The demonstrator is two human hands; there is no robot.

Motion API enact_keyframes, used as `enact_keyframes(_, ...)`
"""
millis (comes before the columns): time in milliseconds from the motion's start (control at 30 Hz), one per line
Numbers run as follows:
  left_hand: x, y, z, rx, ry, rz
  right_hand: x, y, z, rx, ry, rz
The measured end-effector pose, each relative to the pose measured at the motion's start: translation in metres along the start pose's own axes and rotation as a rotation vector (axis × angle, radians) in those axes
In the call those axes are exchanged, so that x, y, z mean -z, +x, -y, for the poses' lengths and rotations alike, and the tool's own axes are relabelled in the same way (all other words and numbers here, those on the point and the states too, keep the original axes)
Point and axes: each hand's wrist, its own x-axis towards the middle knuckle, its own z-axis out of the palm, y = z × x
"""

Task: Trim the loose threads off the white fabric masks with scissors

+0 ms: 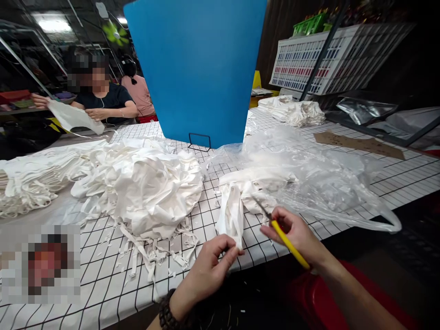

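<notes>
At the table's near edge my left hand [216,263] is closed, thumb against forefinger, on the end of a white fabric piece [230,213]. That piece stretches back from my fingers toward more white cloth on the table. To its right, my right hand [292,233] grips yellow-handled scissors [287,242], their dark blades pointing up and left over the cloth. The blades are apart from the fabric end in my left hand. A large heap of white fabric pieces [151,188] lies to the left, with cut strips and scraps [147,256] in front of it.
A clear plastic bag [316,174] spreads across the right side. Behind stands a tall blue board [202,68] on a wire stand. Stacked white pieces [34,169] lie far left. Across the table a co-worker [106,103] holds white cloth. A brown cardboard strip [359,144] lies right.
</notes>
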Motion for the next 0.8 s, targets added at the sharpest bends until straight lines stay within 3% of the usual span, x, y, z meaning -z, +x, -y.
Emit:
enact_keyframes(100,0.013,-0.014,-0.006,0.019,0.249,0.132,-0.006,0.021,-0.014,-0.137,0.104,-0.069)
enact_keyframes(133,0.018,-0.015,-0.008,0.036,0.304,0.123,-0.011,0.029,-0.017,-0.166,0.081,-0.061)
enact_keyframes(200,0.029,-0.006,-0.009,0.050,0.416,-0.014,-0.025,0.042,-0.019,-0.197,-0.019,-0.073)
enact_keyframes(267,0.038,0.016,-0.007,0.019,0.550,-0.218,-0.039,0.053,-0.018,-0.200,-0.116,-0.141)
enact_keyframes(333,0.042,0.049,-0.001,-0.014,0.691,-0.313,-0.049,0.061,-0.017,-0.193,-0.144,-0.214)
enact_keyframes(467,0.040,0.122,0.020,0.050,0.777,-0.217,-0.051,0.063,-0.019,-0.163,-0.102,-0.240)
enact_keyframes(567,0.045,0.153,0.033,0.110,0.704,-0.192,-0.041,0.057,-0.027,-0.148,-0.083,-0.242)
enact_keyframes(667,0.062,0.151,0.038,0.125,0.571,-0.227,-0.034,0.051,-0.033,-0.150,0.026,-0.233)
enact_keyframes(800,0.075,0.111,0.029,0.129,0.336,-0.266,-0.045,0.051,-0.016,-0.104,0.368,-0.150)
